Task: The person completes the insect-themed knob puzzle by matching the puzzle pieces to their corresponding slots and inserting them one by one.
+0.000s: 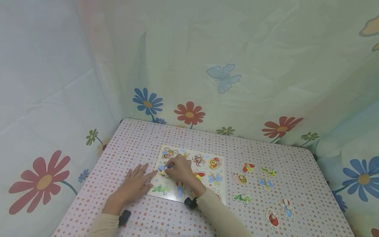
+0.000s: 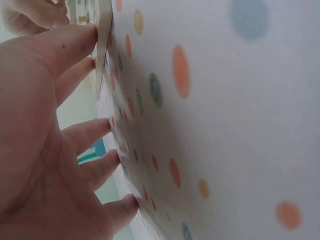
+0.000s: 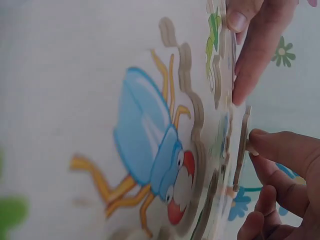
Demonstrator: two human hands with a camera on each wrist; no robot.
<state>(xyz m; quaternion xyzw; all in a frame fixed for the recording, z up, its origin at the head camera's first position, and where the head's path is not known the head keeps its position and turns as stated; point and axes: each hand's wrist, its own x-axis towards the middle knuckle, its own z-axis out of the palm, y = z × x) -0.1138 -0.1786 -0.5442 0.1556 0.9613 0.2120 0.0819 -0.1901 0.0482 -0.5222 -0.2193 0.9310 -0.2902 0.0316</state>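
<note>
A wooden peg puzzle board point(image 1: 170, 195) with insect pictures lies on the table. My right hand point(image 1: 179, 168) is over the board's left part. In the right wrist view its thumb and forefinger pinch the small knob of a thin puzzle piece point(image 3: 242, 152), which shows edge-on just over the board. The piece's picture is mostly hidden by the hand. My left hand point(image 1: 134, 182) rests with fingers spread at the board's left edge. In the left wrist view its thumb and forefinger touch the board's side point(image 2: 103, 40), and the other fingertips rest on the cloth.
Right of the board lie several loose pieces, among them a snail point(image 1: 240, 178), a dragonfly point(image 1: 265, 183), a grasshopper point(image 1: 242, 198), a ladybug point(image 1: 272, 218) and a blue beetle point(image 1: 287, 208). The dotted cloth point(image 1: 189, 135) covers the table. A flowered curtain point(image 1: 183, 59) hangs behind.
</note>
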